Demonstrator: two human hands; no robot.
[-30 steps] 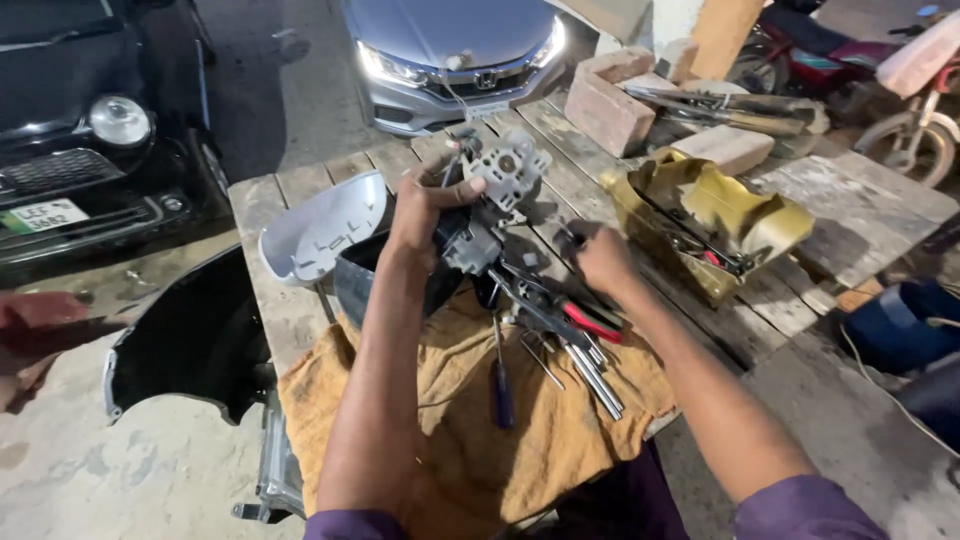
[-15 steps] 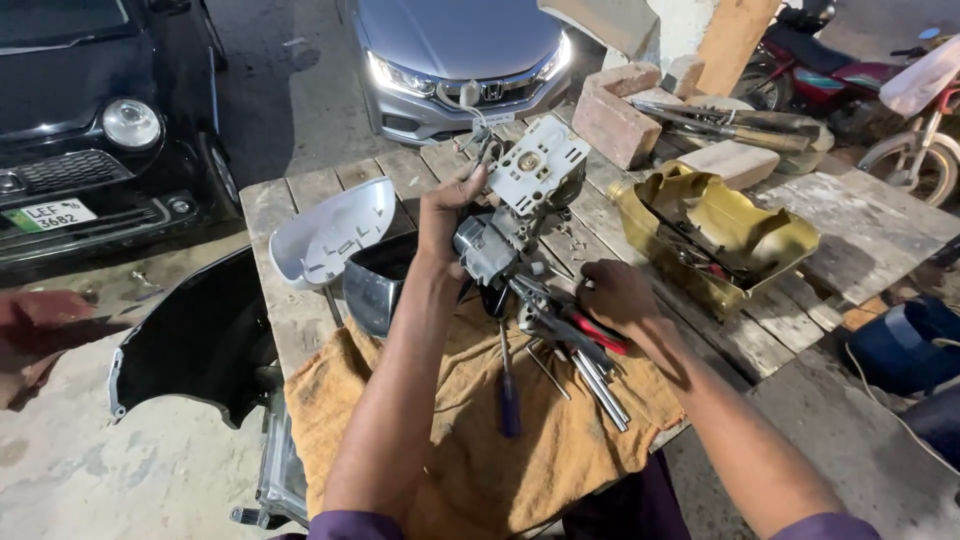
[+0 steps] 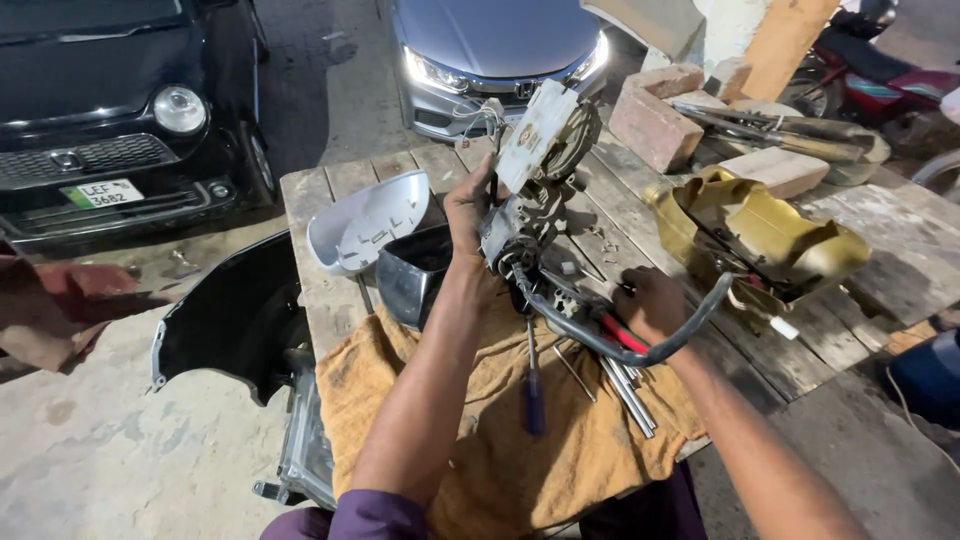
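Note:
My left hand [image 3: 470, 215] grips a grey car-mirror mechanism [image 3: 540, 160] and holds it tilted up above the wooden table [image 3: 330, 180]; a black cable [image 3: 640, 345] hangs from it. To the right, my right hand [image 3: 650, 300] rests low on the table, closed on red-handled pliers [image 3: 622, 335] among several metal tools [image 3: 625, 395]. A blue-handled screwdriver [image 3: 535, 395] lies on the orange cloth [image 3: 500, 440] below my left forearm.
A white mirror cover [image 3: 365, 220] and a chrome mirror shell [image 3: 410, 280] lie left of my left hand. A yellow plastic housing [image 3: 760, 240] sits at right, bricks [image 3: 655, 125] behind. A black bumper [image 3: 230, 320] leans at the table's left. Two cars [image 3: 490, 50] are parked beyond.
My left hand has lifted the mirror mechanism off the table and tilted it upright. The black cable now hangs from it. My right hand stays by the tools.

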